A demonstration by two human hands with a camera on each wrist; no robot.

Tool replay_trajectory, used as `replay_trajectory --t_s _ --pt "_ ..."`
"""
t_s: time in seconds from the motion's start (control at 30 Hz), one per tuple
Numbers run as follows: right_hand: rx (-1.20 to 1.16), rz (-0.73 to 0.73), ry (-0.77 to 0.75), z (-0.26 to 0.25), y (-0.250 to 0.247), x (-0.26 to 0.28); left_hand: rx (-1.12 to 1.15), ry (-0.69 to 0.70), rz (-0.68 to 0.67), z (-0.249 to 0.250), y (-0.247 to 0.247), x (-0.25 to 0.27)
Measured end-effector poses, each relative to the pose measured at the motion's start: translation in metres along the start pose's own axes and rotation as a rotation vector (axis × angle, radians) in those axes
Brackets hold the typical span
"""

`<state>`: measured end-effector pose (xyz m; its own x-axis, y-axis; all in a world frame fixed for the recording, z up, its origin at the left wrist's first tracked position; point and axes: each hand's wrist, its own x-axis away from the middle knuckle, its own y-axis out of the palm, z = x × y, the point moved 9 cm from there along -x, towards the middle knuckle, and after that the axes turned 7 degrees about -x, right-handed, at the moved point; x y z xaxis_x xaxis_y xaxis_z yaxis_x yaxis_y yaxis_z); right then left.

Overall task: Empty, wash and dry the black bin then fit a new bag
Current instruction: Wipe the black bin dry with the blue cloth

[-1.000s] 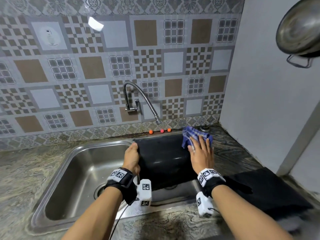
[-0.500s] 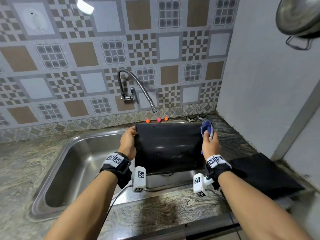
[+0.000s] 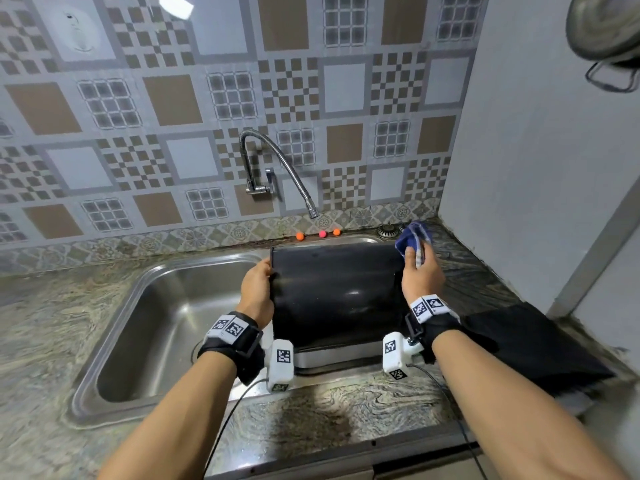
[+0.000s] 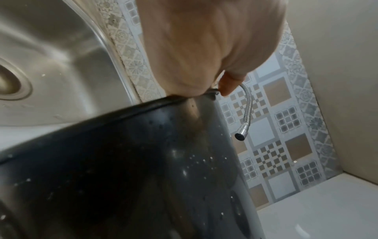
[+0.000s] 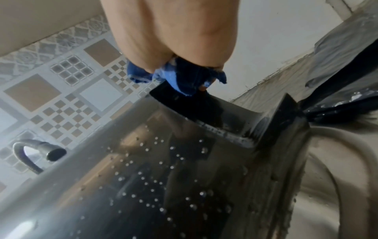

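Observation:
The black bin (image 3: 334, 292) stands upside down at the right end of the steel sink (image 3: 145, 327), its glossy wall (image 4: 126, 169) dotted with water drops (image 5: 163, 186). My left hand (image 3: 258, 289) grips its upper left edge, thumb on the near wall and fingers hidden behind it. My right hand (image 3: 420, 273) holds a bunched blue checked cloth (image 3: 412, 239) against the bin's top right corner; in the right wrist view the cloth (image 5: 184, 80) sits on the bin's rim under my fingers.
A flexible steel tap (image 3: 287, 171) arches over the bin. A black plastic bag (image 3: 530, 344) lies flat on the stone counter (image 3: 311, 407) to the right. Three small orange and pink balls (image 3: 322, 233) sit behind the sink. A steel pan (image 3: 606, 26) hangs top right.
My right hand slid with the cloth from the bin's top face to its right corner and bunched the cloth up. My left hand kept its grip; the view tilted down.

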<state>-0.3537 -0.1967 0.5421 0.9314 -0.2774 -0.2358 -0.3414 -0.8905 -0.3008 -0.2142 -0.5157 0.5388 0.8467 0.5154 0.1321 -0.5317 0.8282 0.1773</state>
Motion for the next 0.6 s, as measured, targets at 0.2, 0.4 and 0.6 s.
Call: replay_trajectory --t_s 0.2,0.4,0.6 --pt "-0.019 0.051 0.024 0.008 -0.003 0.000 -0.035 -0.015 -0.158 -0.001 0.011 0.007" --pt "0.109 0.151 -0.280 -0.035 0.001 0.025 -0.107 0.102 0.067 0.007 -0.009 -0.002" --pt "0.195 0.096 -0.860 -0.086 0.038 0.108 0.034 0.022 0.093 0.003 -0.004 -0.004"
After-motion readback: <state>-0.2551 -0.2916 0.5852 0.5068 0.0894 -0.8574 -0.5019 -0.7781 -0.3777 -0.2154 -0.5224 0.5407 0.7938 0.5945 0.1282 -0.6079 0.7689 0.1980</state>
